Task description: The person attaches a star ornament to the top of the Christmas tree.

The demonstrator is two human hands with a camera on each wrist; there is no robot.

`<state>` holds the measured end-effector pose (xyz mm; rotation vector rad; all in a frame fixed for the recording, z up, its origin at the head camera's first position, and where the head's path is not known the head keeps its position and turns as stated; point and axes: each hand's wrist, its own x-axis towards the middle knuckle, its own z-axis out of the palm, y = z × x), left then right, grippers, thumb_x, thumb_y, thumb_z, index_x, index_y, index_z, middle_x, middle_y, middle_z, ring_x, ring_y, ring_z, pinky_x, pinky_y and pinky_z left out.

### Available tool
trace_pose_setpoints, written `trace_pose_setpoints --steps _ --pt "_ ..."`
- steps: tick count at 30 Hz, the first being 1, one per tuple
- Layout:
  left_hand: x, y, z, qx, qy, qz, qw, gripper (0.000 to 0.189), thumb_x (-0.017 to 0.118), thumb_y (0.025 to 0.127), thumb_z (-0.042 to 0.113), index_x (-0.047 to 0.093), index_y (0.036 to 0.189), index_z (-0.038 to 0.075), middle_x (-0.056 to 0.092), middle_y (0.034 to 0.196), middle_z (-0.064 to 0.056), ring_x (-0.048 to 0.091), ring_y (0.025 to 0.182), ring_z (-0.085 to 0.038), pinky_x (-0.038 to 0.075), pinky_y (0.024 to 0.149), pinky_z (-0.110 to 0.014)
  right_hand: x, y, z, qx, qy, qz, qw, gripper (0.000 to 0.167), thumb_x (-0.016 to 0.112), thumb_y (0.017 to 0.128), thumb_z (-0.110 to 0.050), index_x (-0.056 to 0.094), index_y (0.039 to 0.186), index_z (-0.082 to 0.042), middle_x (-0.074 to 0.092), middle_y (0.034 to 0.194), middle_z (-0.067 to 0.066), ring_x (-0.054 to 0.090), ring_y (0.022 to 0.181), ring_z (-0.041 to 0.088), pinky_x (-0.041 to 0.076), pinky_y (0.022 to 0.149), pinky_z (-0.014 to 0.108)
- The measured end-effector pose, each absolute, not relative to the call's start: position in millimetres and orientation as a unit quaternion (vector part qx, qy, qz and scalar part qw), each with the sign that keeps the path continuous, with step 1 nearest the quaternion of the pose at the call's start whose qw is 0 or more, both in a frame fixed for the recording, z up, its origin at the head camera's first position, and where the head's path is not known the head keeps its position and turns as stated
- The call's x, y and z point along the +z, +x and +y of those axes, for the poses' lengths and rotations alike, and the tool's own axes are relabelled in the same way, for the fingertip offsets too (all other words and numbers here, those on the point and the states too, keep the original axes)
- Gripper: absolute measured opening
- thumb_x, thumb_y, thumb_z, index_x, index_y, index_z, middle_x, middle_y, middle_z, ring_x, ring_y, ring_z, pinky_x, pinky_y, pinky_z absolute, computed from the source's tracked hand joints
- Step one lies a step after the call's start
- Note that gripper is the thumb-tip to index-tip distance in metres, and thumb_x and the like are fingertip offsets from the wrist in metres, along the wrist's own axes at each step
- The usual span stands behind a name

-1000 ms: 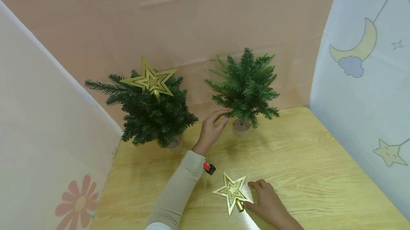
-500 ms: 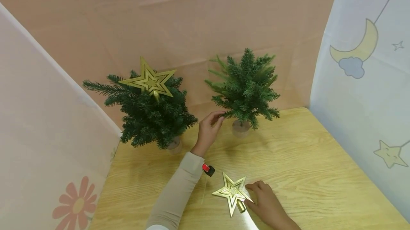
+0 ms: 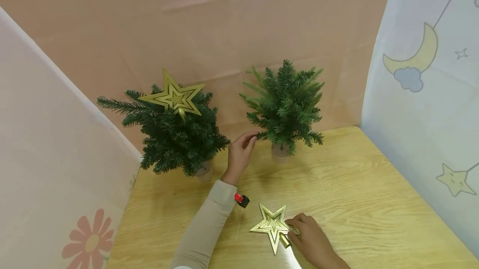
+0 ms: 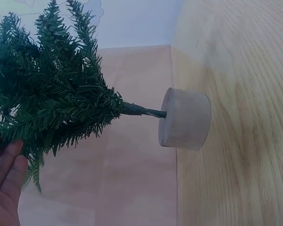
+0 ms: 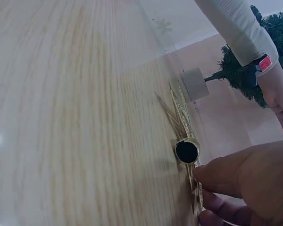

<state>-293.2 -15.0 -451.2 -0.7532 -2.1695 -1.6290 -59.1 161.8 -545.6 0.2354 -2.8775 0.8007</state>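
Note:
At the back right of the table, my left hand (image 3: 239, 156) pinches the tip of a low branch on a small artificial Christmas tree (image 3: 284, 107). In the left wrist view the fingertips (image 4: 16, 165) meet its needles, and the tree's round pale base (image 4: 186, 120) stands on the wood. Near the front, my right hand (image 3: 312, 242) pinches one point of a gold star tree topper (image 3: 272, 223). The right wrist view shows the topper's hollow socket (image 5: 187, 150) end-on, with the thumb (image 5: 221, 174) just beside it.
Left of my left hand stands a second small tree (image 3: 179, 144), bearing another gold star (image 3: 175, 97) near its top. Its base (image 3: 203, 171) sits by the table's back left edge. Printed cloth hangs behind and at both sides of the wooden table (image 3: 366, 202).
My left hand has moved slightly left, and the right-hand tree has turned a little with it. My right hand has closed on the star's point, and the star has turned slightly.

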Motion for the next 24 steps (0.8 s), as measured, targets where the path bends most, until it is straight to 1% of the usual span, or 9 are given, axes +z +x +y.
trace_pose_setpoints --steps 4,6,10,13,15,16,20,22,24 --pt "-450 -292 -17 -0.563 -0.251 -0.769 0.167 0.025 0.059 0.099 0.023 0.070 0.119 0.014 0.071 0.106 0.008 0.067 0.086 -0.006 0.055 0.065 -0.026 -546 -59 161 0.274 0.069 -0.958 0.051 0.023 0.077 0.083 -0.015 0.073 0.106 -0.012 0.061 0.095 -0.009 0.051 0.085 0.008 0.051 0.068 0.022" --pt "-450 -292 -18 -0.562 -0.248 -0.771 0.168 0.025 0.059 0.099 0.023 0.071 0.119 0.013 0.071 0.106 0.009 0.067 0.086 -0.005 0.055 0.063 -0.026 -546 -60 161 0.290 0.069 -0.954 0.033 0.023 0.076 0.083 -0.016 0.072 0.106 -0.013 0.063 0.095 -0.009 0.052 0.085 0.008 0.051 0.067 0.021" --pt "-450 -291 -18 -0.561 -0.247 -0.772 0.171 0.026 0.060 0.098 0.023 0.071 0.119 0.012 0.071 0.107 0.009 0.067 0.086 -0.004 0.055 0.063 -0.025 -545 -61 164 0.334 0.075 -0.939 -0.018 0.025 0.075 0.085 -0.020 0.070 0.108 -0.014 0.062 0.092 -0.011 0.054 0.087 0.010 0.051 0.068 0.024" --pt "-452 -290 -18 -0.560 -0.244 -0.773 0.171 0.025 0.060 0.098 0.023 0.071 0.119 0.013 0.071 0.106 0.009 0.067 0.085 -0.004 0.055 0.063 -0.025 -542 -60 170 0.391 0.080 -0.914 -0.068 0.028 0.074 0.086 -0.022 0.068 0.111 -0.010 0.059 0.092 -0.009 0.052 0.087 0.012 0.050 0.069 0.024" --pt "-454 -288 -19 -0.561 -0.239 -0.774 0.169 0.023 0.061 0.098 0.021 0.071 0.118 0.017 0.071 0.106 0.010 0.067 0.085 -0.004 0.054 0.061 -0.026 -540 -60 174 0.430 0.084 -0.894 -0.098 0.030 0.072 0.088 -0.022 0.066 0.113 -0.005 0.058 0.091 -0.005 0.051 0.083 0.011 0.050 0.067 0.023" --pt "-455 -288 -19 -0.562 -0.238 -0.774 0.170 0.023 0.061 0.098 0.019 0.071 0.118 0.017 0.071 0.105 0.010 0.067 0.084 -0.004 0.053 0.060 -0.026 -539 -60 175 0.447 0.084 -0.884 -0.109 0.031 0.071 0.089 -0.021 0.066 0.113 -0.002 0.057 0.090 -0.004 0.051 0.081 0.011 0.050 0.066 0.022" --pt "-455 -289 -21 -0.566 -0.240 -0.770 0.174 0.023 0.061 0.098 0.019 0.071 0.119 0.015 0.071 0.105 0.009 0.067 0.083 -0.005 0.052 0.058 -0.027 -539 -64 181 0.480 0.081 -0.864 -0.128 0.031 0.070 0.091 -0.022 0.065 0.112 -0.001 0.055 0.087 -0.002 0.049 0.073 0.007 0.049 0.063 0.021" --pt "-453 -291 -21 -0.569 -0.249 -0.763 0.179 0.025 0.060 0.098 0.022 0.071 0.119 0.011 0.071 0.106 0.007 0.068 0.083 -0.006 0.053 0.060 -0.027 -540 -67 184 0.482 0.080 -0.864 -0.124 0.028 0.068 0.092 -0.024 0.065 0.111 -0.004 0.055 0.087 -0.003 0.050 0.072 0.007 0.049 0.062 0.021" --pt "-449 -294 -20 -0.572 -0.255 -0.758 0.182 0.026 0.059 0.099 0.024 0.071 0.119 0.012 0.071 0.108 0.006 0.068 0.085 -0.007 0.054 0.063 -0.027 -537 -72 186 0.484 0.081 -0.864 -0.116 0.025 0.066 0.094 -0.025 0.064 0.110 -0.005 0.055 0.087 -0.003 0.051 0.073 0.008 0.049 0.062 0.022"
